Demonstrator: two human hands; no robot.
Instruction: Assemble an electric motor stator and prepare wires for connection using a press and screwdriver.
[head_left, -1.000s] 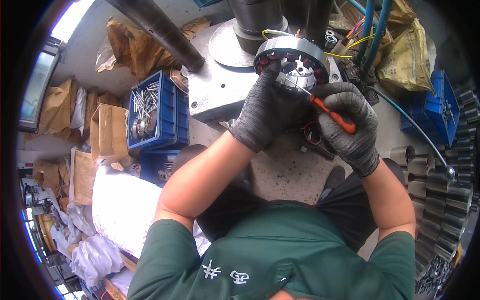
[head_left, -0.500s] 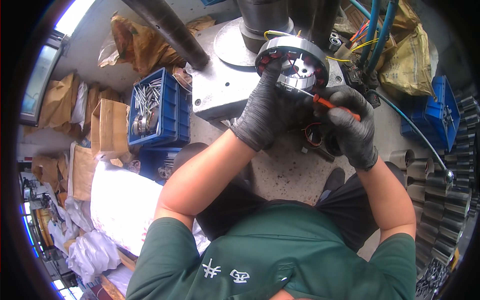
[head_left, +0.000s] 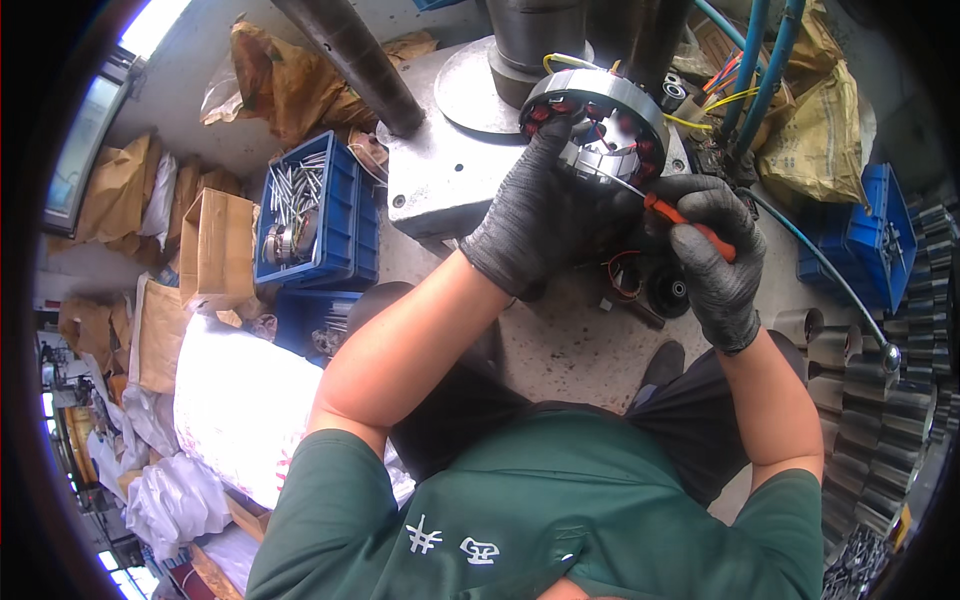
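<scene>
A ring-shaped motor stator (head_left: 600, 88), with a silvery outer rim and dark red windings inside, is tilted in front of the press column. My left hand (head_left: 530, 220), in a dark grey glove, grips its near left side with the thumb over the ring's inner edge. In my right hand (head_left: 725, 260), also gloved, is a screwdriver with an orange handle (head_left: 690, 226). Its thin shaft points up and left into the stator's near inner edge; just what the tip touches is too small to tell. Yellow wires (head_left: 570, 60) stick out behind the ring.
The metal press base (head_left: 430, 165) lies beyond my left hand. Blue crates (head_left: 340, 235) of metal rods stand at left beside a cardboard box (head_left: 220, 240). Stacked metal cylinders (head_left: 860, 400) line the right side. A hose with a ball-ended rod (head_left: 850, 285) crosses there. Motor parts (head_left: 665, 288) sit below my hands.
My right hand and the screwdriver have shifted slightly right and toward me. The left hand keeps its hold on the stator. The whole view has moved a little.
</scene>
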